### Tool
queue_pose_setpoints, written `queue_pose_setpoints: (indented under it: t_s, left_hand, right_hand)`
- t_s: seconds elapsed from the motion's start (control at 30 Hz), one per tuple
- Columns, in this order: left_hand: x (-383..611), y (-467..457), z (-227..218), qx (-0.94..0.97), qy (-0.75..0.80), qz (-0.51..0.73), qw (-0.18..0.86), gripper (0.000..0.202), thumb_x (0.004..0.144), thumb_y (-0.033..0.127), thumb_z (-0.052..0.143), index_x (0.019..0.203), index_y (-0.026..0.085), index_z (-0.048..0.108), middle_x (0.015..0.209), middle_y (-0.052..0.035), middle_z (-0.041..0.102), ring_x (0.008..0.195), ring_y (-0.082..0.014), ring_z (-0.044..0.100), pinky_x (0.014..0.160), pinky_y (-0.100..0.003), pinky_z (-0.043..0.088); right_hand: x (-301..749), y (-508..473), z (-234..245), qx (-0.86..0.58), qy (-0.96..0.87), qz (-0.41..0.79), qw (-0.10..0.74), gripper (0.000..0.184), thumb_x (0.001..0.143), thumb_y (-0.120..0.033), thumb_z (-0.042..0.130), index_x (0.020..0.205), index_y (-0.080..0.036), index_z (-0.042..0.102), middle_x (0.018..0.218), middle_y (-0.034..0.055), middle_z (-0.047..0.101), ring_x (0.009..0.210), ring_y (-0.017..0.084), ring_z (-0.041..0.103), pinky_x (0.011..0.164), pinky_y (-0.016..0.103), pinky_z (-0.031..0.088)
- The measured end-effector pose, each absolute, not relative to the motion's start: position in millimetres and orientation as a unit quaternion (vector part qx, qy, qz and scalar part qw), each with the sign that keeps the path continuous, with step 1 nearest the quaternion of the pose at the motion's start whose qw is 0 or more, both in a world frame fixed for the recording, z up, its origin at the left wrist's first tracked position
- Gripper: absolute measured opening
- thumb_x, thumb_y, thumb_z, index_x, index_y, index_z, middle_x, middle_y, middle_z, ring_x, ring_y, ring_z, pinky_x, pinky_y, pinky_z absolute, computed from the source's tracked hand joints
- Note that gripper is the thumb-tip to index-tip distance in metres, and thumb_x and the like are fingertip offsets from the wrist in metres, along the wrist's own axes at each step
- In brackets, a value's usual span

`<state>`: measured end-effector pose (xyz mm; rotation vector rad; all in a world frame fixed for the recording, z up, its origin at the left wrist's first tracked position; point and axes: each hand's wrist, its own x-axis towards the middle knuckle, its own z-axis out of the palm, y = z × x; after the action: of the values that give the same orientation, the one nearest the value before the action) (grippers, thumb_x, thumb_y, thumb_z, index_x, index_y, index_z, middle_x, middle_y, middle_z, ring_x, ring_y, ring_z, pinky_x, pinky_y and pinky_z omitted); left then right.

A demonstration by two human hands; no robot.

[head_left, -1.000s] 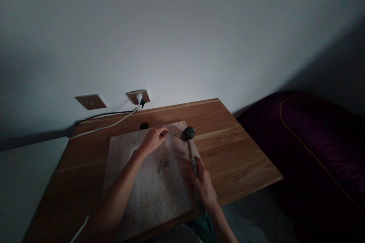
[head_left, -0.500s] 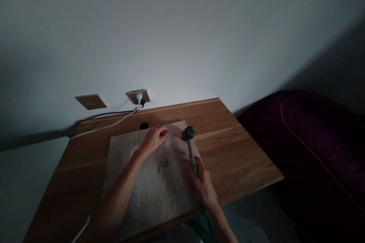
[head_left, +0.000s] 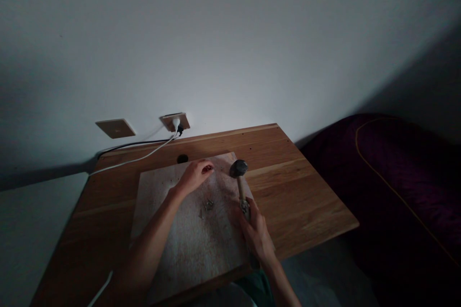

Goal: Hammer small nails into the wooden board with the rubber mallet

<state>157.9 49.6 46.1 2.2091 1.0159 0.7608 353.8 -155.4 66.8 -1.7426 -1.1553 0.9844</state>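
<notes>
A pale wooden board [head_left: 187, 235] lies on the brown wooden table [head_left: 295, 196]. My left hand [head_left: 194, 176] rests near the board's far edge with its fingers curled and pinched together; what they pinch is too small to make out. My right hand [head_left: 256, 235] is wrapped round the wooden handle of a hammer [head_left: 240, 183], whose dark metal head sits just right of my left hand's fingertips. A few small nails [head_left: 207, 206] lie loose on the board between my two arms.
A wall socket [head_left: 175, 122] with a white plug and a black one sits behind the table, and their cables [head_left: 137, 153] run left along the table's back edge. A blank plate [head_left: 115, 128] is beside it. A dark purple cushion [head_left: 396, 172] lies to the right.
Almost nothing differs; my hands and the hammer stay where they were, with only a slight shift of view.
</notes>
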Motion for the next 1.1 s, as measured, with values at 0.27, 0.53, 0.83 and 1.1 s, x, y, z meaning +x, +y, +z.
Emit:
queue_pose_setpoints:
  t_s: [0.27,0.53,0.83,1.1]
  left_hand:
    - [160,46,39,0.816,0.403,0.319,0.264,0.009,0.089,0.011,0.072,0.085,0.020,0.070,0.086,-0.0024,0.072,0.081,-0.0180,0.069,0.077,-0.028,0.051]
    - [161,42,32,0.783,0.430,0.355,0.274,0.019,0.084,0.021,0.082,0.098,0.020,0.069,0.088,-0.0016,0.069,0.080,-0.0175,0.067,0.075,-0.028,0.053]
    - [163,42,33,0.783,0.412,0.365,0.290,0.009,0.091,0.022,0.073,0.083,0.019,0.069,0.083,-0.0018,0.070,0.077,-0.0167,0.066,0.073,-0.027,0.052]
    - [160,41,31,0.797,0.395,0.348,0.294,0.008,0.094,0.018,0.068,0.090,0.020,0.075,0.090,-0.0054,0.074,0.086,-0.0198,0.071,0.080,-0.031,0.055]
  right_hand:
    - [353,-155,68,-0.705,-0.452,0.381,0.391,0.055,0.096,-0.057,0.051,0.128,-0.014,0.062,0.093,0.0080,0.075,0.086,0.025,0.071,0.076,0.032,0.053]
    - [353,-155,68,-0.706,-0.450,0.384,0.388,0.052,0.096,-0.057,0.051,0.127,-0.016,0.063,0.086,0.0055,0.075,0.078,0.025,0.071,0.068,0.031,0.052]
    - [352,-155,65,-0.703,-0.460,0.378,0.389,0.052,0.096,-0.058,0.051,0.124,-0.016,0.063,0.085,0.0054,0.073,0.079,0.025,0.069,0.070,0.031,0.052]
    - [351,-155,68,-0.702,-0.455,0.384,0.390,0.048,0.097,-0.057,0.054,0.123,-0.018,0.064,0.093,0.0058,0.076,0.085,0.024,0.071,0.073,0.030,0.052]
